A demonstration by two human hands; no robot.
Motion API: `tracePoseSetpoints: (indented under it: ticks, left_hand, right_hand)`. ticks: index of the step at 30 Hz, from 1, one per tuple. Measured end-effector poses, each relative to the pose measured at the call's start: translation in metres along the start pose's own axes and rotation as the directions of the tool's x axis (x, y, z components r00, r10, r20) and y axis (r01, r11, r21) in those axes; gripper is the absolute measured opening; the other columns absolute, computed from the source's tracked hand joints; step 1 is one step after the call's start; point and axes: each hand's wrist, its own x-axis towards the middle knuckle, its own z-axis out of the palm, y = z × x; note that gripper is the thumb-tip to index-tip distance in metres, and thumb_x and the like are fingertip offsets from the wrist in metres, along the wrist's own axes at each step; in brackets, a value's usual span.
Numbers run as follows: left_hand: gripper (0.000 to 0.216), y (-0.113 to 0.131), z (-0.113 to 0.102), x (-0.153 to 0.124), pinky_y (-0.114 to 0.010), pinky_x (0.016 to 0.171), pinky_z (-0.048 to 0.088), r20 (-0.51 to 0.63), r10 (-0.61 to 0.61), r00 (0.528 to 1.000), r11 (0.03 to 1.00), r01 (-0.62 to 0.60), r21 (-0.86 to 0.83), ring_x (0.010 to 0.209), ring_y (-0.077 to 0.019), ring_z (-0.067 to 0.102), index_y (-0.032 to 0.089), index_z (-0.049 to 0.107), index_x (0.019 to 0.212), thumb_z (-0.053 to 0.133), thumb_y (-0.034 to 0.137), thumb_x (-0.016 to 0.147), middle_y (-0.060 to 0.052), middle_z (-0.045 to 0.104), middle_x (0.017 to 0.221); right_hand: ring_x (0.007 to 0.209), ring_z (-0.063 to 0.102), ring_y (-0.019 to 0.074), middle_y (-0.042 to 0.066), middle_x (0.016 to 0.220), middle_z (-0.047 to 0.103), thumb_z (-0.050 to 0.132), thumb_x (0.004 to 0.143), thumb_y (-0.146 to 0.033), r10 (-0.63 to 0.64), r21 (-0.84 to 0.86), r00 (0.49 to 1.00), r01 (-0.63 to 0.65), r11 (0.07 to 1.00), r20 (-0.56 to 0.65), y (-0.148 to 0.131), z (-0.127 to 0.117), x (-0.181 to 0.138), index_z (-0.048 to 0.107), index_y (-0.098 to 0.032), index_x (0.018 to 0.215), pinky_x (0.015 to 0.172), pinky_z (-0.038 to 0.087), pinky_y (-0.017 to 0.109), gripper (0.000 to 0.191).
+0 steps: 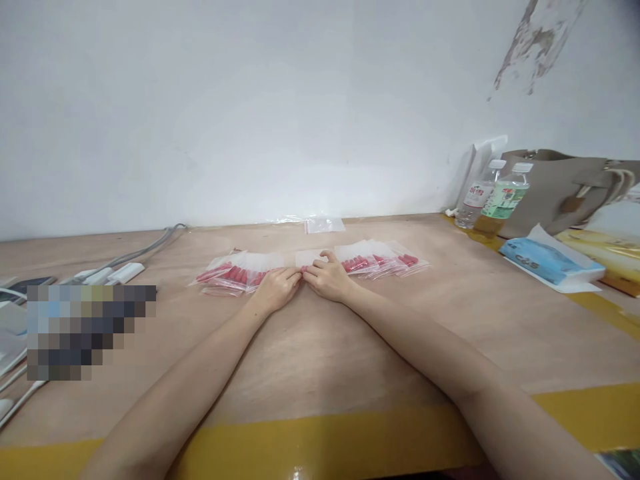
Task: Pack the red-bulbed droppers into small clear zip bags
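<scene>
A small clear zip bag (309, 257) lies on the table in front of me, a little red showing at its lower edge. My left hand (279, 289) is closed at the bag's lower left corner, fingertips pressed together. My right hand (327, 279) pinches the same edge, with its index finger raised and bent over the bag. The two hands almost touch. To the left, overlapping zip bags (235, 273) hold several slim red pieces. More such bags (373, 259) fan out on the right. What the red pieces are I cannot make out.
Another zip bag (325, 225) lies near the wall. Two plastic bottles (505, 197), a grey handbag (555, 187) and a blue tissue pack (550, 260) stand at the right. Cables and a white plug (126, 273) lie left, beside a pixelated patch. Yellow tape (310, 443) lines the front edge.
</scene>
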Motion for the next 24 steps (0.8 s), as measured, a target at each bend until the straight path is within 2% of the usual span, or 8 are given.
tracePoseSetpoints:
  ticks: [6,11,16,20,24]
  left_hand:
    - [0.021,0.0,-0.005,-0.003,-0.03,0.069,0.049,-0.013,-0.064,0.998,0.998,0.064,0.013,0.075,-0.0179,0.061,0.015,0.059,0.082,0.038,0.018,0.088,-0.009,0.064,0.085]
    - [0.023,0.002,-0.005,-0.003,-0.027,0.068,0.047,-0.014,-0.089,0.996,0.996,0.089,0.005,0.073,-0.0165,0.06,0.016,0.057,0.079,0.037,0.021,0.089,-0.007,0.063,0.081]
    - [0.024,0.001,-0.003,-0.004,-0.028,0.064,0.046,-0.018,-0.103,0.994,0.995,0.103,0.003,0.067,-0.017,0.059,0.015,0.056,0.076,0.038,0.024,0.09,-0.006,0.062,0.074]
    - [0.029,-0.002,0.0,-0.006,-0.029,0.062,0.046,-0.023,-0.124,0.992,0.992,0.124,0.01,0.065,-0.0183,0.059,0.016,0.055,0.07,0.038,0.027,0.09,-0.007,0.06,0.067]
    - [0.025,0.0,-0.003,-0.005,-0.031,0.071,0.047,-0.031,-0.134,0.991,0.991,0.134,-0.004,0.075,-0.019,0.061,0.016,0.06,0.08,0.04,0.026,0.09,-0.008,0.065,0.079]
  right_hand:
    - [0.075,0.045,0.015,0.003,0.071,0.06,0.035,0.089,-0.013,-0.008,-0.061,1.0,0.008,0.998,-0.007,0.002,-0.002,0.001,0.06,-0.016,0.079,0.088,0.02,0.04,0.026]
    - [0.072,0.044,0.0142,0.003,0.067,0.058,0.033,0.09,-0.013,0.013,-0.129,1.0,-0.015,0.991,-0.017,0.014,-0.016,-0.017,0.058,-0.016,0.076,0.089,0.02,0.039,0.029]
    - [0.068,0.044,0.0133,0.002,0.063,0.056,0.033,0.089,-0.012,0.062,-0.171,0.998,-0.063,0.983,-0.012,0.025,-0.026,-0.032,0.056,-0.016,0.068,0.088,0.02,0.037,0.032]
    - [0.063,0.043,0.0134,0.003,0.058,0.055,0.032,0.089,-0.01,0.11,-0.186,0.994,-0.109,0.976,-0.007,0.025,-0.026,-0.03,0.055,-0.016,0.063,0.085,0.021,0.035,0.035]
    - [0.061,0.043,0.0138,0.003,0.057,0.055,0.031,0.086,-0.007,0.12,-0.193,0.993,-0.118,0.974,-0.002,0.032,-0.027,-0.027,0.056,-0.016,0.066,0.089,0.019,0.035,0.033]
